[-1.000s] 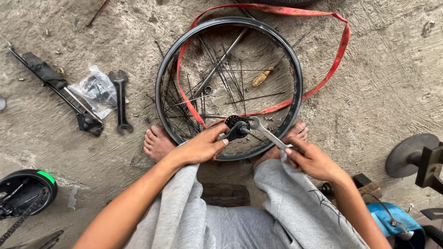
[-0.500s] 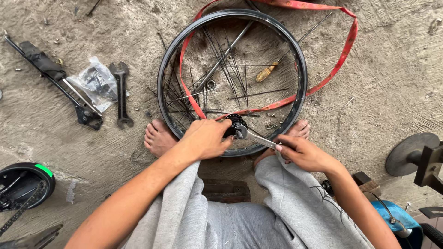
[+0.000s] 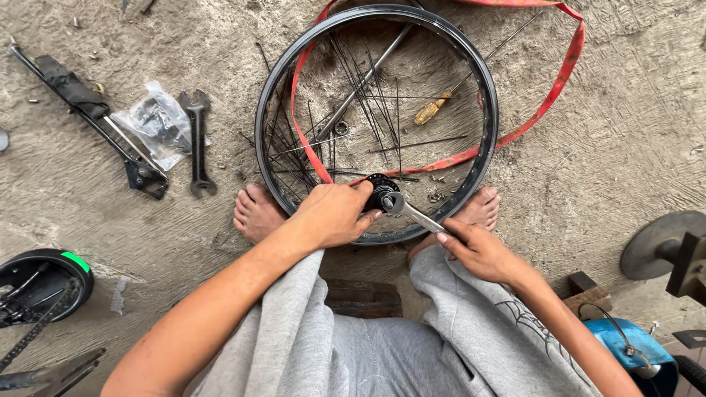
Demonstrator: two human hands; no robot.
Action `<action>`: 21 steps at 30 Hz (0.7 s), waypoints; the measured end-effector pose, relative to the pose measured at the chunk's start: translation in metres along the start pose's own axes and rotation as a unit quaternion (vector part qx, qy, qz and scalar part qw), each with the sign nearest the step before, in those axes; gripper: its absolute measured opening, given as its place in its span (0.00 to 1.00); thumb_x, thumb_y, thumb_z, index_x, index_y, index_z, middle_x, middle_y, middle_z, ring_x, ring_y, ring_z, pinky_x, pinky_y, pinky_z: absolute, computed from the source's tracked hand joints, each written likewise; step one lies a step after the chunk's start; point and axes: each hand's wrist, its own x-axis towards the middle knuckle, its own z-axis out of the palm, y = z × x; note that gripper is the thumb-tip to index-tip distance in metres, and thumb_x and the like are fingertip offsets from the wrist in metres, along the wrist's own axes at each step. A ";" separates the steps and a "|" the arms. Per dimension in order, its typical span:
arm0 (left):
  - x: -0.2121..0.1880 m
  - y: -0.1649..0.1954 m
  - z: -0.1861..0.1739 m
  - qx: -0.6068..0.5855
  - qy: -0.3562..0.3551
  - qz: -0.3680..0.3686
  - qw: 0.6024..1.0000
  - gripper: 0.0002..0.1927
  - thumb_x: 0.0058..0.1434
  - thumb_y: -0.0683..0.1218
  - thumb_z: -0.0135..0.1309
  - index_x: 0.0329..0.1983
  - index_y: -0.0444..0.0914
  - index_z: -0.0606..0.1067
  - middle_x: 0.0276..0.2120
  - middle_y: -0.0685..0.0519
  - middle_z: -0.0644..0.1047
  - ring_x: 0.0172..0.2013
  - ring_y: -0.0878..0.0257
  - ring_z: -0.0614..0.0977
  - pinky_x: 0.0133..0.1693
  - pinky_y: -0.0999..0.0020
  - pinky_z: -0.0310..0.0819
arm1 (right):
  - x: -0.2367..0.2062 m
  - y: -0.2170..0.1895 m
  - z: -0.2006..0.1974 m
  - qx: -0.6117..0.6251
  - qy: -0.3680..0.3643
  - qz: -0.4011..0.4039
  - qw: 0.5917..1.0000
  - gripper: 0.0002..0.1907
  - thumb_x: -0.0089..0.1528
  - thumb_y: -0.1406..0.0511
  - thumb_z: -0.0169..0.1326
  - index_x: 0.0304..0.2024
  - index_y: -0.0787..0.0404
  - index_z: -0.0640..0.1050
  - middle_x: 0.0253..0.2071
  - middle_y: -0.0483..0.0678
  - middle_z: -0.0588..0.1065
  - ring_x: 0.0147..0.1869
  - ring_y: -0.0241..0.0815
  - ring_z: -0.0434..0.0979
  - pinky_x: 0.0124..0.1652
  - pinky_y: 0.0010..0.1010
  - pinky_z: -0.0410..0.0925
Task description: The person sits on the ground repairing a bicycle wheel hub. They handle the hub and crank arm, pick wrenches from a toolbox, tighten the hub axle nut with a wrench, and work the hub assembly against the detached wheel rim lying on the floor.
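Observation:
A black bicycle rim [image 3: 489, 110] lies flat on the concrete with loose spokes [image 3: 368, 103] fanned inside it. My left hand [image 3: 334, 215] grips the black hub [image 3: 380, 190] at the rim's near edge. My right hand [image 3: 474, 248] holds the handle of a silver wrench [image 3: 413, 213], whose head sits on the hub's axle. A red rim strip [image 3: 548, 95] loops through and around the rim. My bare feet [image 3: 254, 213] rest just outside the rim on either side.
A yellow-handled screwdriver [image 3: 430, 110] lies inside the rim. To the left lie a black spanner [image 3: 197, 140], a plastic bag of parts [image 3: 156, 123] and a long black tool [image 3: 88, 110]. A black round part [image 3: 40, 283] sits lower left, a blue object [image 3: 625, 353] lower right.
The wrench handle has swung down and toward me, and its head has settled on the hub axle. My left hand has closed more fully over the hub.

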 end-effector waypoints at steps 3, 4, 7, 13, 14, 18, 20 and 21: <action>0.002 0.001 0.005 0.012 -0.011 0.008 1.000 0.24 0.64 0.58 0.55 0.44 0.31 0.70 0.25 0.38 0.79 0.31 0.38 0.82 0.35 0.45 0.76 | 0.009 -0.001 0.009 0.030 -0.027 -0.013 0.999 0.17 0.73 0.56 0.45 0.42 0.65 0.71 0.25 0.48 0.71 0.30 0.39 0.77 0.34 0.32 0.72; 0.002 0.002 0.007 0.017 -0.016 0.007 1.000 0.24 0.64 0.58 0.56 0.44 0.31 0.70 0.24 0.38 0.79 0.31 0.38 0.82 0.35 0.45 0.76 | 0.010 -0.003 0.012 0.049 -0.043 -0.018 0.998 0.18 0.73 0.56 0.44 0.42 0.66 0.70 0.25 0.48 0.71 0.30 0.39 0.78 0.34 0.31 0.73; 0.004 0.000 0.014 0.033 0.001 0.033 0.999 0.22 0.62 0.56 0.57 0.42 0.32 0.71 0.23 0.41 0.79 0.28 0.41 0.83 0.32 0.46 0.76 | 0.012 -0.013 0.013 0.107 -0.100 0.019 0.989 0.20 0.70 0.55 0.40 0.58 0.59 0.71 0.23 0.48 0.70 0.24 0.36 0.79 0.28 0.30 0.76; 0.002 -0.009 0.027 0.102 0.007 0.059 0.993 0.22 0.63 0.58 0.59 0.39 0.34 0.70 0.18 0.45 0.77 0.22 0.45 0.82 0.25 0.50 0.75 | 0.007 -0.039 0.008 0.018 -0.139 0.049 0.989 0.24 0.70 0.55 0.38 0.66 0.55 0.64 0.19 0.52 0.76 0.18 0.39 0.78 0.26 0.32 0.74; 0.001 -0.011 0.029 0.114 0.008 0.065 0.991 0.23 0.63 0.59 0.58 0.40 0.35 0.70 0.20 0.45 0.78 0.23 0.46 0.82 0.26 0.51 0.75 | 0.006 -0.042 0.008 0.011 -0.144 0.046 0.988 0.22 0.70 0.56 0.38 0.64 0.55 0.65 0.19 0.54 0.75 0.19 0.41 0.78 0.26 0.34 0.73; -0.007 -0.023 0.033 0.146 0.040 0.070 0.986 0.30 0.59 0.61 0.60 0.54 0.37 0.67 0.30 0.40 0.79 0.22 0.48 0.82 0.23 0.54 0.76 | 0.009 -0.046 0.014 -0.026 -0.143 0.008 0.989 0.17 0.71 0.56 0.40 0.55 0.59 0.69 0.21 0.57 0.75 0.23 0.49 0.79 0.29 0.41 0.71; -0.011 -0.028 0.036 0.158 0.047 0.059 0.985 0.37 0.58 0.57 0.60 0.66 0.38 0.62 0.37 0.37 0.79 0.21 0.49 0.83 0.22 0.55 0.76 | 0.012 -0.045 0.019 -0.049 -0.134 -0.025 0.989 0.16 0.72 0.56 0.41 0.50 0.61 0.69 0.24 0.58 0.75 0.27 0.55 0.79 0.32 0.45 0.70; -0.013 -0.030 0.038 0.166 0.040 0.052 0.984 0.39 0.59 0.53 0.59 0.71 0.39 0.59 0.40 0.37 0.78 0.22 0.49 0.83 0.22 0.56 0.76 | 0.013 -0.045 0.021 -0.061 -0.131 -0.039 0.989 0.16 0.72 0.56 0.41 0.49 0.62 0.68 0.25 0.58 0.75 0.29 0.58 0.78 0.32 0.47 0.69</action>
